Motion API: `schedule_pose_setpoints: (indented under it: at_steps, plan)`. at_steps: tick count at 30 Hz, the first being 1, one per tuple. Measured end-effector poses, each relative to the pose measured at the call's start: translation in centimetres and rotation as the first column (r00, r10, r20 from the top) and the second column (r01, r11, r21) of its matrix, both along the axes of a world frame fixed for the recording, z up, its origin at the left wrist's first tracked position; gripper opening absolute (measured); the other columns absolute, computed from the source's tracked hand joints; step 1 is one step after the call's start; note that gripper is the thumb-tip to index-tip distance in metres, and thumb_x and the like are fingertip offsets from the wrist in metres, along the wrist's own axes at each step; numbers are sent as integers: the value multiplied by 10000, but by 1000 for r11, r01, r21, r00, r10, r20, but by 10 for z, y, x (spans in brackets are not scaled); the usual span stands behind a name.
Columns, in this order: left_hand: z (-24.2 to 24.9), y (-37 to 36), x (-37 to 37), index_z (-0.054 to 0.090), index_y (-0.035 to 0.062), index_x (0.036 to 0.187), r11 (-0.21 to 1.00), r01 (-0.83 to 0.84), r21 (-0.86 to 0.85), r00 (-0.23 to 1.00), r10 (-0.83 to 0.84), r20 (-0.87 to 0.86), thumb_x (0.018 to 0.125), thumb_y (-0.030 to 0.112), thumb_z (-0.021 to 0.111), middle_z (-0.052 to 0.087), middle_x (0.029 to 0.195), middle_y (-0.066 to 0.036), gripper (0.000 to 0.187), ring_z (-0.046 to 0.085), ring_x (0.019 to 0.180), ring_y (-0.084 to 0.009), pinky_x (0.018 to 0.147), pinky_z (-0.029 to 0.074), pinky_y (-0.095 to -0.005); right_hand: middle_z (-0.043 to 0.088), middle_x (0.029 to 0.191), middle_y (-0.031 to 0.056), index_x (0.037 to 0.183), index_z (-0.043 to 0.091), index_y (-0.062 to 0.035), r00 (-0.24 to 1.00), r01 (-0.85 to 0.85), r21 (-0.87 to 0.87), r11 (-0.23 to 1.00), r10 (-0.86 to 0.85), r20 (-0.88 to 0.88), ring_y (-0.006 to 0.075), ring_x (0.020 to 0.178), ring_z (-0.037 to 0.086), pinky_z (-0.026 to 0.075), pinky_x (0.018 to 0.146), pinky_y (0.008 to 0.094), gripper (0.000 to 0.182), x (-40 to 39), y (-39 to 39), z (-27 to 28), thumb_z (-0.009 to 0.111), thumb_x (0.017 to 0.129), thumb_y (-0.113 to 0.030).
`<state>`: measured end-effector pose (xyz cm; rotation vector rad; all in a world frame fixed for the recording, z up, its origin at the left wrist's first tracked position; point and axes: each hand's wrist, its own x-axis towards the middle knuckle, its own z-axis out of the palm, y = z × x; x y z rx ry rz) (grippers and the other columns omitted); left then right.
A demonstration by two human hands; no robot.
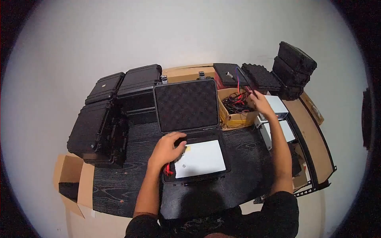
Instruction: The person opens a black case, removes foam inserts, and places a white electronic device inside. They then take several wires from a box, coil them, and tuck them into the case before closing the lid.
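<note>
My left hand (168, 150) rests at the left edge of a white box (202, 159), its fingers curved and apart with nothing seen between them. The white box lies in an open black case (186, 106) whose foam-lined lid stands up behind it. Red clips (168, 169) lie beside the box, below my left wrist. At the right, my right hand (258, 102) is closed on a dark cable above a cardboard box (238, 121) full of tangled black and red cables (235, 104). The cable rises to the upper left, with a metal connector (229, 74) near its end.
Closed black cases (90, 126) stand on the left of the dark table (115, 184). White boxes (281, 133) sit right of the cable box, near more stacked black cases (293, 65). An open carton (87, 182) stands at the lower left.
</note>
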<state>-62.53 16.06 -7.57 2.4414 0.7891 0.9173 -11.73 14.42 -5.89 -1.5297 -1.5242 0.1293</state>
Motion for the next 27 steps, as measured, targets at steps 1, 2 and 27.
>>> schedule_pose_setpoints:
  at_steps: [1, 2, 27]
  plan:
    - [4, -2, 1, 672, 3, 1252, 997, 23, -71, 999, -21, 37, 900, 184, 705, 686, 1252, -189, 397, 694, 1053, -314, 911, 558, -420, 713, 1027, 70, 1320, 631, -13, 994, -33, -118, 993, 20, -111, 195, 948, 640, 526, 835, 352, 399, -12, -8, -1, 561, 1066, -314]
    - [10, -6, 4, 627, 6, 1324, 989, 49, -141, 996, -38, 75, 910, 170, 707, 656, 1313, -185, 452, 693, 1049, -287, 898, 562, -398, 682, 1043, 60, 1348, 620, -32, 980, -44, -275, 960, -12, -199, 147, 898, 621, 522, 750, 299, 406, -46, -31, 18, 559, 1069, -321]
    - [10, -16, 15, 727, -11, 1106, 909, 170, -382, 912, 2, 410, 982, 42, 673, 750, 956, -56, 145, 676, 845, -93, 765, 554, -262, 711, 901, 179, 1127, 621, -61, 814, -504, -428, 750, 578, 55, 293, 834, 717, 535, 734, 410, 320, -259, -60, 45, 706, 839, -169]
